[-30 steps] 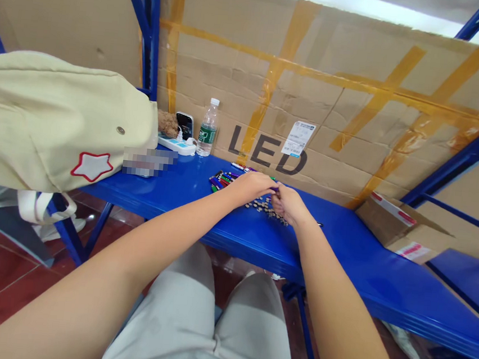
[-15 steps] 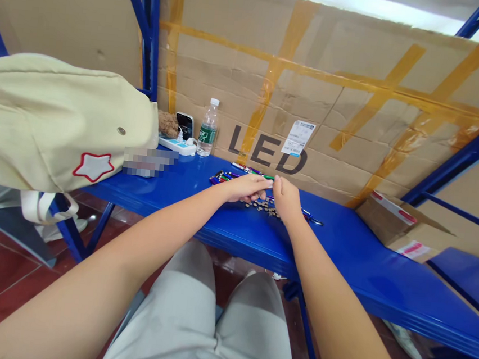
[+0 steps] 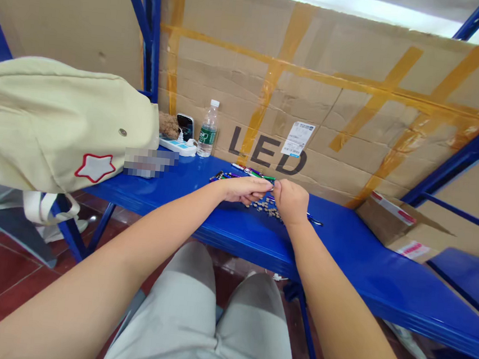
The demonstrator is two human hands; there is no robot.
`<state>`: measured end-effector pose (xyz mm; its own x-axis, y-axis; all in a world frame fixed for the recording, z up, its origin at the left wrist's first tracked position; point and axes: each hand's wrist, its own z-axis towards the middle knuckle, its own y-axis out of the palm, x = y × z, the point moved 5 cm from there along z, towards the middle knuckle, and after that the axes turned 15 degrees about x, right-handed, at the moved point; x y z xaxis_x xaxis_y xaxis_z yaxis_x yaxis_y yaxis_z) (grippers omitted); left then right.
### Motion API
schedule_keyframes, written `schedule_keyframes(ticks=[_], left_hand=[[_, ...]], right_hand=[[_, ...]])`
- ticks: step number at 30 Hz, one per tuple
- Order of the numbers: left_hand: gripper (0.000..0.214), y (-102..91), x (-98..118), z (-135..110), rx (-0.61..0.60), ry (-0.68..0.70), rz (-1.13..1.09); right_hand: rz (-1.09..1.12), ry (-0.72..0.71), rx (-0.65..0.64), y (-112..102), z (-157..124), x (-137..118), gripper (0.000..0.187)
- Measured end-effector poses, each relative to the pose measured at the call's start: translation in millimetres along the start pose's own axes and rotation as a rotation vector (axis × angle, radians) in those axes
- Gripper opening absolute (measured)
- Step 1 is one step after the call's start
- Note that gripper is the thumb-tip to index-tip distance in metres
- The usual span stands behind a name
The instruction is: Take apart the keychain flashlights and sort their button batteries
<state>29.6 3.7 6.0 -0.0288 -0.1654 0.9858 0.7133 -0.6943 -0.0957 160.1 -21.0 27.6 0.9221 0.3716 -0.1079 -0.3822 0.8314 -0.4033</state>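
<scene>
The small round metal parts (image 3: 267, 207) lie in a loose scatter on the blue steel shelf (image 3: 345, 243), right under your hands. A bunch of coloured pens (image 3: 221, 176) sits behind them and to the left, and a longer pen (image 3: 252, 172) runs toward your fingers. Judging by how things lie, much looks left to do: the parts are spread out, the pens are heaped, and you can't pick out any finished group.

Your left hand (image 3: 242, 190) is palm down with its fingers pointing right. Your right hand (image 3: 291, 203) comes in from the front, its fingertips almost meeting the left's just behind the parts. The hands are together, but this view doesn't show whether they are holding anything.

Both forearms reach forward above your pale shorts (image 3: 205, 311). A small dark piece (image 3: 314, 221) lies just right of your right hand. Farther left on the shelf are a power strip (image 3: 177, 147), a water bottle (image 3: 208, 128) and a canvas bag (image 3: 53, 128)
</scene>
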Motion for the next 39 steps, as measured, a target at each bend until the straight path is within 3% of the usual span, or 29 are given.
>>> schedule_keyframes(ticks=[6, 12, 17, 23, 33, 39], left_hand=[[0.039, -6.9, 0.6, 1.1, 0.062, 0.095, 0.324], [0.023, -11.0, 7.5, 8.1, 0.367, 0.363, 0.583], [0.022, -7.7, 11.3, 10.3, 0.444, 0.472, 0.749], [0.031, -4.9, 12.1, 10.0, 0.363, 0.457, 0.787], [0.023, -15.4, -1.3, 3.7, 0.12, 0.265, 0.904], [0.024, -25.1, 0.4, -4.5, 0.054, 0.238, 0.947]], right_hand=[[0.052, 0.01, -0.019, 9.8, -3.6, 0.6, 0.03], [0.114, 0.153, -0.068, 18.6, -5.2, 15.3, 0.026], [0.116, 0.241, -0.074, 19.5, -7.0, 20.9, 0.027], [0.109, 0.21, -0.126, 15.7, -7.0, 13.7, 0.027], [0.032, 0.099, -0.478, 26.1, -14.5, 3.7, 0.025], [-0.042, 0.101, -0.503, 9.8, -12.6, 8.4, 0.031]])
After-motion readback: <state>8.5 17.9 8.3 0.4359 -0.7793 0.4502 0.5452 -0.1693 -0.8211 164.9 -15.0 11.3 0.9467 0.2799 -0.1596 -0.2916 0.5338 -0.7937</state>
